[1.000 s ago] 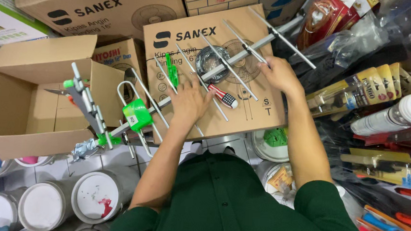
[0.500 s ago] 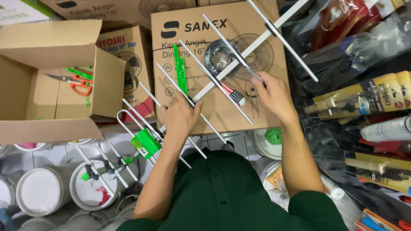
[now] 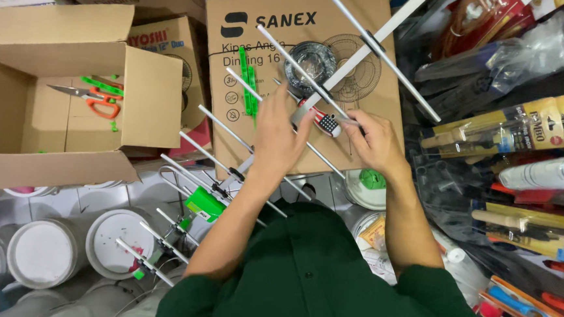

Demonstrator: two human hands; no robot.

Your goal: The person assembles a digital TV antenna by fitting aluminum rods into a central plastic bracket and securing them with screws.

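Two bare hands work on a metal rod antenna (image 3: 339, 74) that lies slantwise across a closed cardboard fan box (image 3: 300, 81). The left hand (image 3: 280, 135) lies flat over the antenna's long boom near its middle, fingers (image 3: 273, 106) stretched out and loosely spread, pressing on the boom rather than closed around it. The right hand (image 3: 374, 141) sits just beside it to the right, its fingers curled around the red-and-black handle of a screwdriver (image 3: 320, 120), whose tip end points toward the boom under the left hand.

The antenna's thin cross rods stick out on both sides of the boom; its lower end, with a green plastic bracket (image 3: 204, 203), hangs past the box edge over several white lidded buckets (image 3: 44, 252). A coil of dark cable (image 3: 309, 59) rests on the fan box under the boom, and a pair of green plastic strips (image 3: 248, 88) lies just to its left.

Left of the fan box stands an open cardboard box (image 3: 57, 99) holding orange-handled scissors (image 3: 90, 101) and bits of green plastic. Packaged tools and tubes (image 3: 525, 128) are stacked along the right side.
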